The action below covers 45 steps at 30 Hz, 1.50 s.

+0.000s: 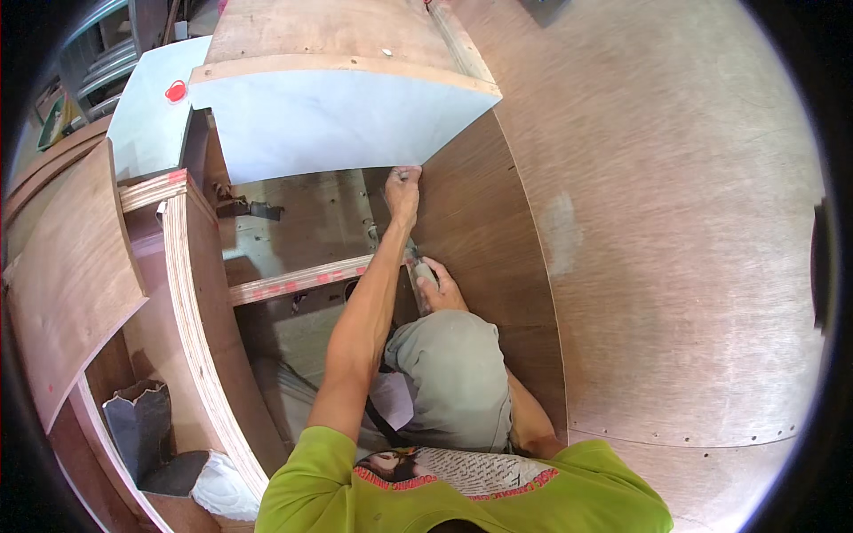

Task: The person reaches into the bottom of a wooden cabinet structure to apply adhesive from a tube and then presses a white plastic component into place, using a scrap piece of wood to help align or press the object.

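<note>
My left hand (403, 195) reaches up to the lower right corner of a pale blue-white panel (338, 120). Its fingers are curled and pressed together; whatever they pinch is too small to make out. Lower down, beside the brown plywood side wall (484, 231), my right hand (442, 289) is closed around a tool with a pale grey handle (426, 272). The tool's tip points up and away, too small to name its kind. A plywood crosspiece (302, 279) with red marks runs to the left of this hand.
My bent knee (453, 373) in grey trousers stands between my arms. To the left rises a plywood upright (191, 293), with a curved panel (75, 266) beyond it. A red ring-shaped item (175, 91) lies on a pale sheet. A large curved plywood wall (684, 240) fills the right.
</note>
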Available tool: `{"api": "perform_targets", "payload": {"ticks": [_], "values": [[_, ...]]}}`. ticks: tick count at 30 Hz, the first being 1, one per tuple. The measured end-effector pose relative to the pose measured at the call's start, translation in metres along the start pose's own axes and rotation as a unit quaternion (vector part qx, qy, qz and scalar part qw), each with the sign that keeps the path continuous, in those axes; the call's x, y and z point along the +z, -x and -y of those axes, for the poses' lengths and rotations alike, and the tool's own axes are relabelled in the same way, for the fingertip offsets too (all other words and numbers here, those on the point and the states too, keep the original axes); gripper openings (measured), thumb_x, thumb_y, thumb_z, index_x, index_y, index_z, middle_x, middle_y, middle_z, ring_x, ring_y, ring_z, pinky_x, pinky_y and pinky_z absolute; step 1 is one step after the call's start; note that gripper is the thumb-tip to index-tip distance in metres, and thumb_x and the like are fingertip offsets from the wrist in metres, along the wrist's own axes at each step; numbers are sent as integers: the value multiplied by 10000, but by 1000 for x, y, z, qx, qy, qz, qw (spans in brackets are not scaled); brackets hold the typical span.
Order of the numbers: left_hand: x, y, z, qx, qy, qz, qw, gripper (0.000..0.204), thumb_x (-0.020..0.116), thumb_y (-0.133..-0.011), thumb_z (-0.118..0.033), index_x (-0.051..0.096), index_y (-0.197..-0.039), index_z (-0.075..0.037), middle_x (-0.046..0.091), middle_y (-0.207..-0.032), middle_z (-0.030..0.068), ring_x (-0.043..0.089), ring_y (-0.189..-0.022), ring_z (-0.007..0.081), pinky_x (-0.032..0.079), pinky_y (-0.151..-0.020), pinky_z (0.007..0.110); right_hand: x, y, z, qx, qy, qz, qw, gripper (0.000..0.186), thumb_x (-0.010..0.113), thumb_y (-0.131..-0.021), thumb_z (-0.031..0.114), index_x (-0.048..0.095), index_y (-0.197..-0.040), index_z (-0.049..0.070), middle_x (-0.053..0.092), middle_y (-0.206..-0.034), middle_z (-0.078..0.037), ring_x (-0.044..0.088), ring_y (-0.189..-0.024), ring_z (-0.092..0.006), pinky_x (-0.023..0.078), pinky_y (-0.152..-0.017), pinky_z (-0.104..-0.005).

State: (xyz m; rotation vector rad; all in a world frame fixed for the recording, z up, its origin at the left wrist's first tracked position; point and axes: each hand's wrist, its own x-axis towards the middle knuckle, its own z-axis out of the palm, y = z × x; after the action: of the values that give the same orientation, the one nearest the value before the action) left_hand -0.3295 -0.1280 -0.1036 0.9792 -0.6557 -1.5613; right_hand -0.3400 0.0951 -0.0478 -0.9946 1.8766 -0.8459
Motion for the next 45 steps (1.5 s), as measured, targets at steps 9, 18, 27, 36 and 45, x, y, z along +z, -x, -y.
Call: {"api": "perform_targets", "payload": {"ticks": [9,18,27,36,45], "values": [[-41,27,-27,36,7,11,999,175,569,-895,-165,632,-929,-6,629,-809,47,557,-708,100,449,-643,255,8,1,8,0,-41,3,999,476,570,-905,210,424,-1338,77,521,-739,1,455,-594,-80,381,-521,-235],[-96,91,-79,127,-194,10,973,202,547,-924,-174,604,-1046,-23,621,-820,35,553,-707,111,459,-644,263,18,-2,48,51,-244,47,967,514,608,-882,208,348,-1312,99,517,-846,-24,478,-552,-76,420,-462,-224],[-136,109,-227,276,-295,-40,914,245,556,-922,-169,603,-1106,-13,640,-923,77,525,-723,127,453,-658,285,9,-6,57,1,-311,29,950,216,535,-938,265,525,-1020,65,483,-704,16,468,-543,-66,388,-420,-214],[-168,161,-315,303,-330,-151,881,264,514,-910,-130,579,-1121,14,617,-877,115,573,-749,168,477,-699,307,-9,-31,75,-11,-361,56,931,154,557,-936,223,525,-966,75,506,-740,8,469,-547,-52,383,-429,-189],[-258,134,-307,384,-400,-192,810,254,525,-901,-155,598,-1079,11,637,-815,95,579,-701,171,469,-675,311,-1,-7,79,2,-365,45,930,118,563,-925,179,530,-918,67,483,-710,2,455,-528,-50,365,-393,-190]]}}
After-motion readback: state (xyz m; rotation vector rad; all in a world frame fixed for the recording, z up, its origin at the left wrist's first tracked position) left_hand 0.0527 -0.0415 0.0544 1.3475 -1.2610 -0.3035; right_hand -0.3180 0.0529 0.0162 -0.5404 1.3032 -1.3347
